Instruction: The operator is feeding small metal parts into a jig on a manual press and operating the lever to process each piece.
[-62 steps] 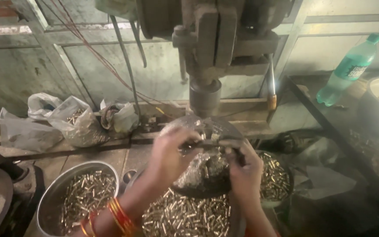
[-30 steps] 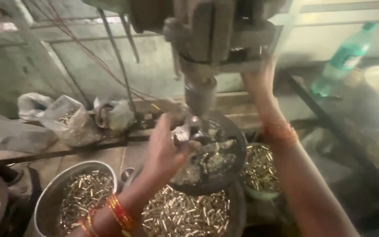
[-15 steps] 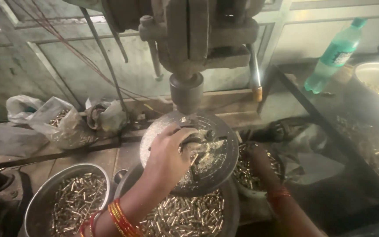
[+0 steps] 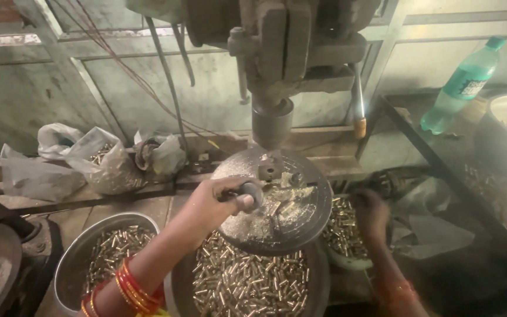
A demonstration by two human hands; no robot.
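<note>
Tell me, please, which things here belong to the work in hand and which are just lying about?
In use:
left hand on a small handle
round press table
press ram
right hand in a bowl of brass pieces
big pan of pieces

Lying about:
green bottle
plastic bags
left-side bowl

Both forearms were bare, with no sleeves in view. The left wrist carried a stack of thin red and orange bangles, packed close together. The right wrist wore a similar band of reddish bangles, dim in shadow. Both hands were ungloved.
</note>
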